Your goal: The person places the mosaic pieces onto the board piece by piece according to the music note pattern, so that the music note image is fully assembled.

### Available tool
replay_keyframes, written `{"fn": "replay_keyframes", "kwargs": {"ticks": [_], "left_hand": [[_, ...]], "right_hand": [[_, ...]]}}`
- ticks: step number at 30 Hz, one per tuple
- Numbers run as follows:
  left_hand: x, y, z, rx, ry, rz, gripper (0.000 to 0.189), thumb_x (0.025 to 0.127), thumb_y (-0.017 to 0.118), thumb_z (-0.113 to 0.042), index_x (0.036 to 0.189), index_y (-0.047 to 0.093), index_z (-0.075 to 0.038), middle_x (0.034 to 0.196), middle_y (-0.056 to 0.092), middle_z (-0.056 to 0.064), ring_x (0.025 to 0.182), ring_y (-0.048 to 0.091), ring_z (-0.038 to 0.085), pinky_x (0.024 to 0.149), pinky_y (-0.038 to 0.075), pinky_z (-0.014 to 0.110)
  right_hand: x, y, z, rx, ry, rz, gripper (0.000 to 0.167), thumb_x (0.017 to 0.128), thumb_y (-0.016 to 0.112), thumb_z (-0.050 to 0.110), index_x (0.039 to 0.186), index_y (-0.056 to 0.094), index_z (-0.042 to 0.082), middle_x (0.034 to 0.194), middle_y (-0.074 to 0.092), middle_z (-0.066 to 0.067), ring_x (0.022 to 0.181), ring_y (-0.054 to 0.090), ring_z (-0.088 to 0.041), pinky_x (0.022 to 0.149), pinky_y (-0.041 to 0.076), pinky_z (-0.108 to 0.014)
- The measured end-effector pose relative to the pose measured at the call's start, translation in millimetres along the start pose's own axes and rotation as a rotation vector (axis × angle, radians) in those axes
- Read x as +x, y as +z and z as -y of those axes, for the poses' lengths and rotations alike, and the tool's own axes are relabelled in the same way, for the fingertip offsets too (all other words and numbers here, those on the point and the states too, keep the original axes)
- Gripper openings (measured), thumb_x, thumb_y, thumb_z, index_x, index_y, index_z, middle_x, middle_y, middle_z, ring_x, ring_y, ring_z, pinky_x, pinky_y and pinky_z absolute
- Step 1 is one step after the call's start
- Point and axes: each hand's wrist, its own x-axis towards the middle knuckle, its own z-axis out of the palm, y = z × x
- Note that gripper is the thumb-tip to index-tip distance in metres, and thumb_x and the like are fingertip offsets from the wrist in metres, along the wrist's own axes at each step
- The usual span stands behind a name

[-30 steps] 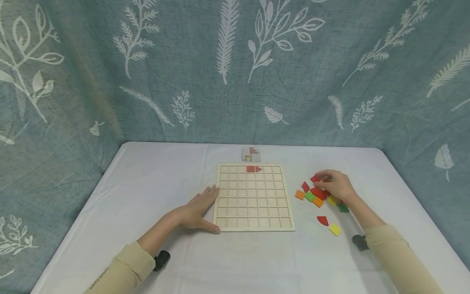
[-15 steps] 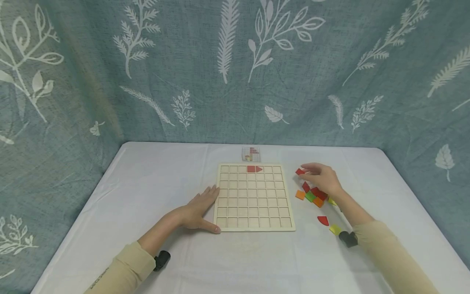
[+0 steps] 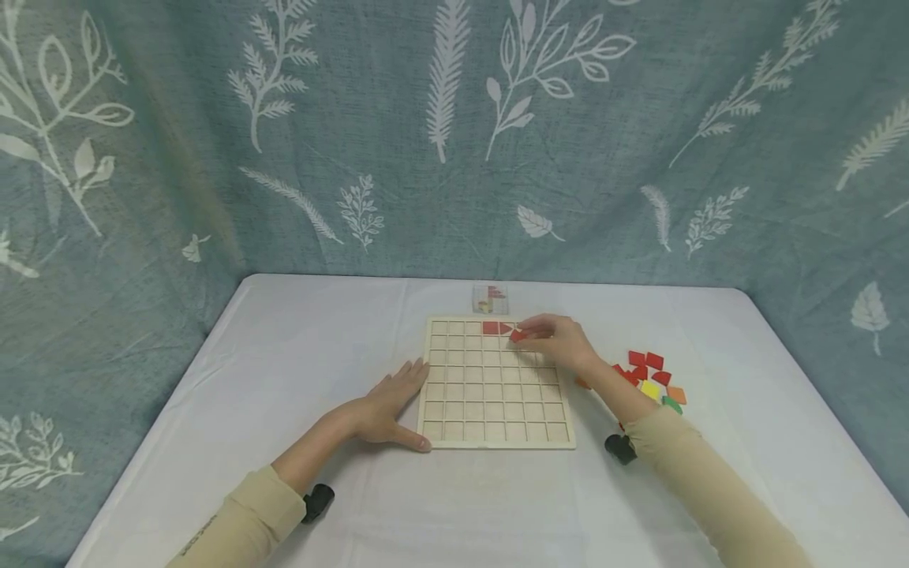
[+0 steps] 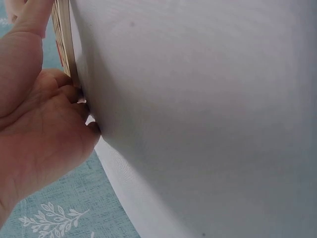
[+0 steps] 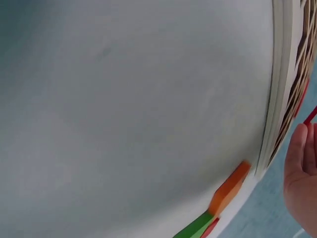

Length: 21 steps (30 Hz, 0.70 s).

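A wooden grid board [image 3: 497, 392] lies on the table. Two red tiles, a square [image 3: 491, 328] and a pointed one [image 3: 505, 328], sit in its far row. My right hand [image 3: 564, 343] pinches a red tile [image 3: 518, 336] over the far part of the board, just right of and nearer than the pointed tile. In the right wrist view the fingers [image 5: 297, 148] show at the edge with a red sliver at their tips. My left hand [image 3: 389, 410] rests with spread, straight fingers against the board's left edge; the left wrist view shows fingertips at the board's side.
Right of the board lies a loose cluster of red tiles [image 3: 637, 359] with a yellow tile [image 3: 650, 389], an orange tile [image 3: 677, 394] and a green tile [image 3: 671, 405]. Behind the board is a small pattern card [image 3: 491, 299]. A patterned cloth [image 3: 454, 197] hangs behind the table.
My right hand has carried a red tile left from the cluster, past the board's right edge and over the far rows. The left hand stays at the board's left edge.
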Motion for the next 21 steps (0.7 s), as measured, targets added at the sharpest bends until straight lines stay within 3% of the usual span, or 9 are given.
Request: {"fn": "replay_keyframes", "kwargs": {"ticks": [4, 14, 21], "left_hand": [[0.1, 0.0, -0.5, -0.002, -0.002, 0.001, 0.122, 0.072, 0.082, -0.047, 0.154, 0.006, 0.003, 0.161, 0.002, 0.021, 0.149, -0.002, 0.034, 0.120, 0.004, 0.050], [1.4, 0.1, 0.0, 0.003, -0.005, 0.001, 0.123, 0.072, 0.082, -0.048, 0.154, 0.006, 0.003, 0.161, 0.002, 0.021, 0.149, -0.001, 0.033, 0.120, 0.003, 0.049], [2.9, 1.1, 1.5, 0.003, -0.003, -0.002, 0.124, 0.071, 0.082, -0.049, 0.154, 0.006, 0.003, 0.161, 0.003, 0.021, 0.149, -0.001, 0.033, 0.120, 0.003, 0.049]], "right_hand": [[6.3, 11, 5, -0.060, -0.054, 0.023, 0.037, 0.084, 0.078, 0.026, 0.116, 0.071, 0.009, 0.108, 0.071, -0.005, 0.101, 0.065, -0.021, 0.090, 0.052, -0.040], [10.2, 24, 16, -0.095, -0.214, 0.074, 0.019, 0.086, 0.073, 0.007, 0.105, 0.074, 0.004, 0.106, 0.071, -0.008, 0.104, 0.065, -0.026, 0.091, 0.054, -0.041], [12.8, 31, 15, -0.098, -0.236, 0.068, 0.020, 0.086, 0.070, 0.003, 0.106, 0.074, 0.003, 0.110, 0.070, -0.010, 0.108, 0.063, -0.028, 0.094, 0.052, -0.042]]}}
